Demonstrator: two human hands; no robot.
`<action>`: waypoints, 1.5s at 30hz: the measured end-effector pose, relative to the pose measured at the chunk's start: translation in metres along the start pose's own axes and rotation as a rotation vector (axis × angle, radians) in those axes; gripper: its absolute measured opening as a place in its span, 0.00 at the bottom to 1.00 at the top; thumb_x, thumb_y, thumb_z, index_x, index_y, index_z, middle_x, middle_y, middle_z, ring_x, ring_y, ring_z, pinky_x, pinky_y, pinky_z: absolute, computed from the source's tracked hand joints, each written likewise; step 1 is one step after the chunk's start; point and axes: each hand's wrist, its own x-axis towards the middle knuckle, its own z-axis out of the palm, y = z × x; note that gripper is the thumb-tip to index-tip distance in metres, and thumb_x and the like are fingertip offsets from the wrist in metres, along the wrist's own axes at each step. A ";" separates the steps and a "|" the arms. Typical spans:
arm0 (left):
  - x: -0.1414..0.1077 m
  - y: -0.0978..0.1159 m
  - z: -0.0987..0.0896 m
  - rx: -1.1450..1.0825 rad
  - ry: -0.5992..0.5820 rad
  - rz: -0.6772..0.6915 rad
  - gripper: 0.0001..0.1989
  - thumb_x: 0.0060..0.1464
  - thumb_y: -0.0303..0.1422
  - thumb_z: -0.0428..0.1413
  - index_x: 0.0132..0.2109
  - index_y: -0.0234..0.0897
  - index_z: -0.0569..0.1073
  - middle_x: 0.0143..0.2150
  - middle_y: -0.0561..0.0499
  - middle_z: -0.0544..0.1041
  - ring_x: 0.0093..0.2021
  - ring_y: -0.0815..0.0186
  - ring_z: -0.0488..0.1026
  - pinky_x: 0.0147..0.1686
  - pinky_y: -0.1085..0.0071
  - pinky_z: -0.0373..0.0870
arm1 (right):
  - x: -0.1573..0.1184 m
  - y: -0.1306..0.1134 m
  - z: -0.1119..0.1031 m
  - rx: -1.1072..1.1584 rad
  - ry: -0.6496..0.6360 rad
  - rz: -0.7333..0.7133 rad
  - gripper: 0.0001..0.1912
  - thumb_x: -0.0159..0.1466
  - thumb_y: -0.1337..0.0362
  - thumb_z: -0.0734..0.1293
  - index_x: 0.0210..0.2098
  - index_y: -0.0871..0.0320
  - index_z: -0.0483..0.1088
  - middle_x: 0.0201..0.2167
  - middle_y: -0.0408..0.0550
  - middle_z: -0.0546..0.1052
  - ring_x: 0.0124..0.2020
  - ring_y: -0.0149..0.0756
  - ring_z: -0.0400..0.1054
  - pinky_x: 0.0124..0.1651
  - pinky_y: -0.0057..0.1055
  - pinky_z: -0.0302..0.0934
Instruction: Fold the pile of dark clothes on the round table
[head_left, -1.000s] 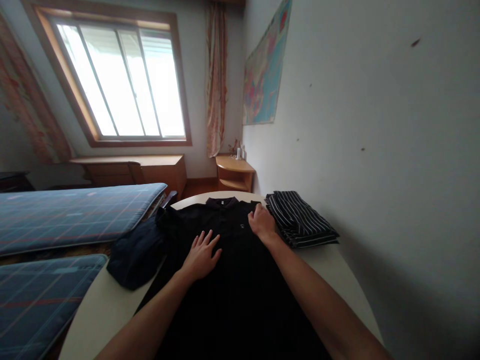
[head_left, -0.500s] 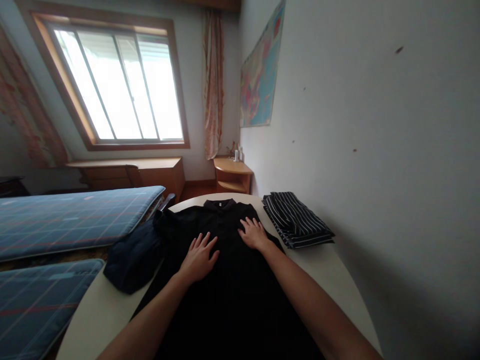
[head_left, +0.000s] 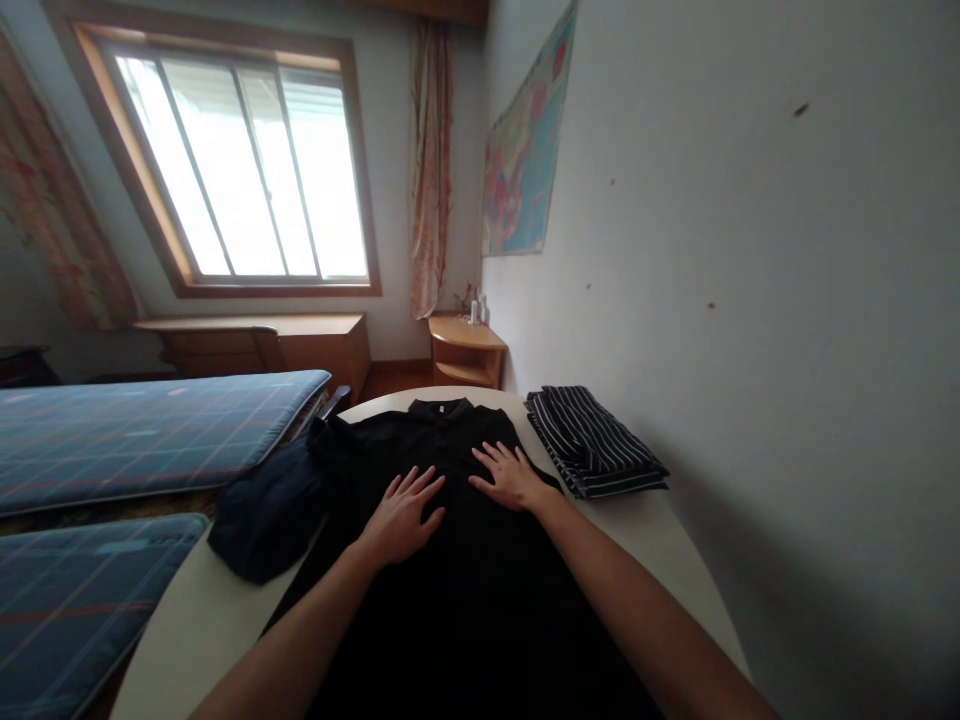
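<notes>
Black shirt, one, collared, with a small pale label inside the neck. Laid out on a pale, round-edged tabletop, collar at the far edge, body running toward the wearer and out of view at the bottom. Lies directly beneath the fingers of both hands.

Left hand, bare, palm down on the left part of the shirt's chest. Fingers moderately spread, thumb held apart and pointing toward the other hand; nothing gripped.

Right hand, bare, palm down on the right part of the chest, slightly farther up toward the collar than the left. Fingers fanned, thumb reaching inward; nothing gripped. The two hands stand apart, with black cloth between them.

Dark blue cloth, one, bunched, left of the left fingers, at the tabletop's left side, against the shirt's sleeve area. Where cloth and sleeve meet is too dark to tell.

Striped cloth, black with white lines, folded into a stack, right of the right fingers, near the wall.

Mattresses, two, blue plaid, well to the left of the left fingers, beyond the tabletop's edge.

Corner shelf, wooden, far beyond the fingers, small items on top.

Map, coloured, on the wall, above and beyond the right fingers.
</notes>
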 end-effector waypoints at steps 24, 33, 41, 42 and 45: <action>0.038 0.048 -0.009 0.166 -0.010 -0.084 0.32 0.60 0.40 0.49 0.68 0.34 0.60 0.72 0.37 0.53 0.70 0.43 0.50 0.65 0.49 0.51 | -0.100 0.015 0.004 0.045 0.190 0.316 0.37 0.66 0.52 0.61 0.64 0.75 0.54 0.68 0.70 0.55 0.70 0.49 0.47 0.68 0.36 0.44; 0.056 0.075 0.023 -0.015 0.029 0.049 0.29 0.63 0.40 0.46 0.69 0.43 0.58 0.73 0.46 0.52 0.72 0.51 0.46 0.68 0.52 0.46 | -0.097 0.026 0.007 0.142 0.176 0.323 0.38 0.65 0.51 0.62 0.65 0.74 0.56 0.69 0.70 0.51 0.69 0.52 0.50 0.67 0.38 0.47; 0.052 0.071 0.023 -0.038 0.025 0.097 0.29 0.63 0.43 0.47 0.69 0.44 0.59 0.72 0.47 0.53 0.72 0.52 0.46 0.68 0.50 0.44 | -0.086 0.029 0.008 0.371 0.327 0.327 0.37 0.62 0.54 0.66 0.64 0.72 0.57 0.65 0.69 0.61 0.66 0.50 0.56 0.67 0.41 0.50; 0.052 0.071 0.024 -0.038 0.025 0.099 0.29 0.63 0.43 0.47 0.69 0.44 0.60 0.72 0.47 0.53 0.72 0.53 0.46 0.68 0.50 0.44 | -0.085 0.029 0.007 0.409 0.340 0.324 0.36 0.62 0.55 0.66 0.63 0.71 0.58 0.63 0.68 0.63 0.66 0.49 0.57 0.66 0.41 0.51; 0.053 0.070 0.025 -0.045 0.026 0.107 0.29 0.63 0.44 0.47 0.69 0.45 0.60 0.72 0.47 0.53 0.72 0.52 0.46 0.68 0.50 0.44 | -0.082 0.029 0.002 0.522 0.390 0.316 0.33 0.61 0.56 0.67 0.61 0.70 0.62 0.61 0.66 0.67 0.63 0.48 0.61 0.66 0.41 0.52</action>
